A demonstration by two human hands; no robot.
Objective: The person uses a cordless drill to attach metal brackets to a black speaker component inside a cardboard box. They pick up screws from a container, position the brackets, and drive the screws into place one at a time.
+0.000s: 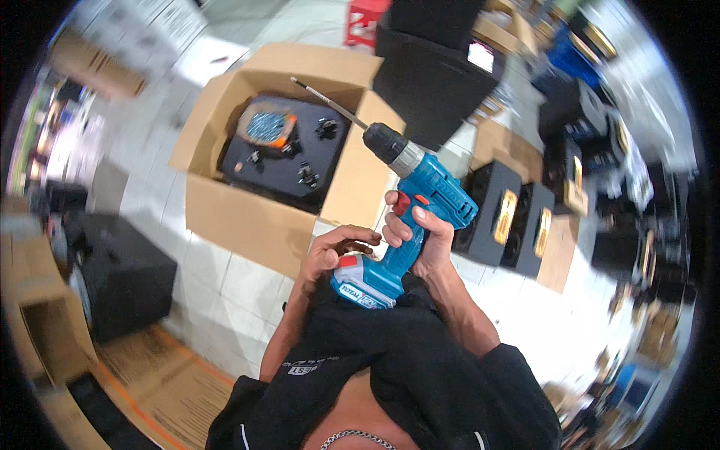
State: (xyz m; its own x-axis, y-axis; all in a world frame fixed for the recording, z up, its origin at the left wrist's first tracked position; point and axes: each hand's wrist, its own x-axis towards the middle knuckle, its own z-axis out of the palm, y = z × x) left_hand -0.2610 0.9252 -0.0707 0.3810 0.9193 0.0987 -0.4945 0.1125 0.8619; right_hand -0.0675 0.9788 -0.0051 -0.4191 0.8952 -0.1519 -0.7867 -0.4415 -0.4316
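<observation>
I am gripping the blue drill (pixel 420 202) by its handle, my right hand (pixel 420 236) with fingers closed around it, held above the floor in front of my chest. Its long bit (pixel 328 101) is pointing up and to my left, toward the open cardboard box (pixel 247 217). My left hand (pixel 334 251) is resting at the battery base, fingers loosely curled. Below, white floor tiles (pixel 225 292) are showing; black speaker boxes (pixel 499 214) are standing to my right.

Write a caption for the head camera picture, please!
Right hand grips a blue cordless drill; left hand touches its battery, above an open cardboard box.
</observation>
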